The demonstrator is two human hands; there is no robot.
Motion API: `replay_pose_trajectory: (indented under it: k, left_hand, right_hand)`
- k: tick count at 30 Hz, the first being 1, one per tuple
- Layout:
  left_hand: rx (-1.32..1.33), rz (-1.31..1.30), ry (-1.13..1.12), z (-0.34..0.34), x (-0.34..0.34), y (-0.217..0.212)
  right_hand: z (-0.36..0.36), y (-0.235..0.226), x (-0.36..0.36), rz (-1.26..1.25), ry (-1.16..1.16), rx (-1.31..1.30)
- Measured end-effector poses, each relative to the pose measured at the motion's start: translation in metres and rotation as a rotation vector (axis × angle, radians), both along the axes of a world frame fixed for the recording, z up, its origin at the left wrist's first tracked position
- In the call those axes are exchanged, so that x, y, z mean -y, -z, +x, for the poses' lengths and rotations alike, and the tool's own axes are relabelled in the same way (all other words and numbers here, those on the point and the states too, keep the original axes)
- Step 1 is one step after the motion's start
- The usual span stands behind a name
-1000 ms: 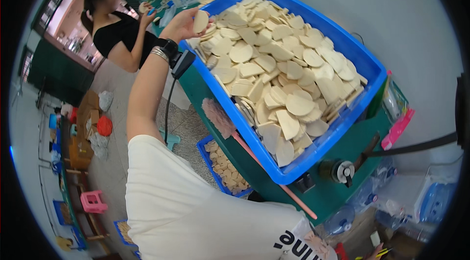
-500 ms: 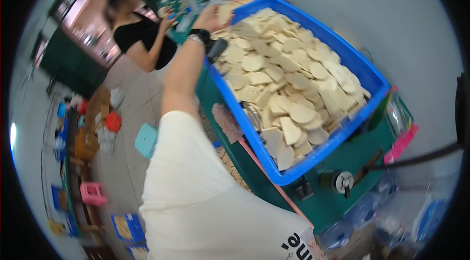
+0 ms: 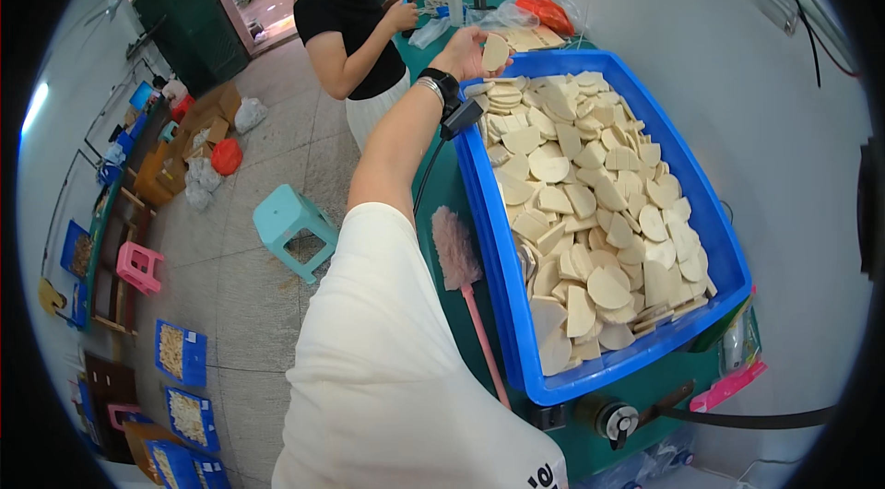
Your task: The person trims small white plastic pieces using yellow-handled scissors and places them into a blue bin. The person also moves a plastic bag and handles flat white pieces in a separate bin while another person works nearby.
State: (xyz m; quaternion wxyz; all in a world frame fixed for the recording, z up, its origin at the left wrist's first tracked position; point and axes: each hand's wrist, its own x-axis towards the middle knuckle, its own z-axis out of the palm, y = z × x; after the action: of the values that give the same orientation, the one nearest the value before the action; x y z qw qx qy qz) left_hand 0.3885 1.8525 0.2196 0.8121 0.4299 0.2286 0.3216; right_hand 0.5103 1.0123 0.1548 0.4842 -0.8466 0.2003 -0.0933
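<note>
My left hand (image 3: pixel 464 51) reaches out over the far left corner of a big blue plastic bin (image 3: pixel 647 360). Its fingers are closed on a flat cream-coloured piece with a rounded edge (image 3: pixel 495 53), held up on its edge. Heaped in the bin are many similar thin half-round pieces (image 3: pixel 608 288), wood-like in look. A black watch (image 3: pixel 441 83) and a small dark device on a cable (image 3: pixel 461 119) sit at my left wrist. My right hand does not show.
Beside the bin on the green table (image 3: pixel 452 323) lies a pink duster (image 3: pixel 456 249). A red plastic bag (image 3: pixel 544 13) and flat boards lie behind the bin. A person in a black top (image 3: pixel 346 37) stands at the far left. A turquoise stool (image 3: pixel 297 226) stands on the floor.
The view has swung, so the bin and my arm now appear farther right. My left hand keeps a cream piece at the bin's far left corner.
</note>
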Motion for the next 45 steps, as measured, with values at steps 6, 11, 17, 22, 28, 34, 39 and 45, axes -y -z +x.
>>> replay_pose_trajectory:
  k: [6,11,17,22,28,34,39,45]
  left_hand:
    - [0.084,0.050,0.025,-0.018,-0.007,0.014]
    - [0.131,0.070,0.074,-0.032,-0.008,0.022]
    - [0.083,0.066,-0.006,-0.037,0.000,0.025]
    - [0.006,0.168,0.094,-0.018,0.017,0.014]
    - [-0.068,0.350,0.373,0.039,0.057,-0.014]
    - [-0.629,0.742,0.269,0.077,0.074,-0.013]
    - [-1.299,1.541,0.493,0.098,0.078,0.014]
    - [-1.336,1.716,0.575,0.113,0.110,0.033]
  right_hand:
    - [0.001,0.002,-0.007,0.005,-0.017,0.012]
    - [-0.001,0.004,-0.007,-0.007,-0.022,0.019]
    - [-0.012,0.006,0.000,-0.013,0.012,0.018]
    - [-0.018,0.010,0.008,-0.017,0.029,0.006]
    - [-0.023,0.014,0.015,-0.018,0.043,-0.004]
    - [-0.026,0.023,0.024,-0.015,0.055,-0.015]
    - [-0.028,0.033,0.031,-0.017,0.072,-0.024]
    - [-0.032,0.044,0.045,-0.038,0.077,-0.035]
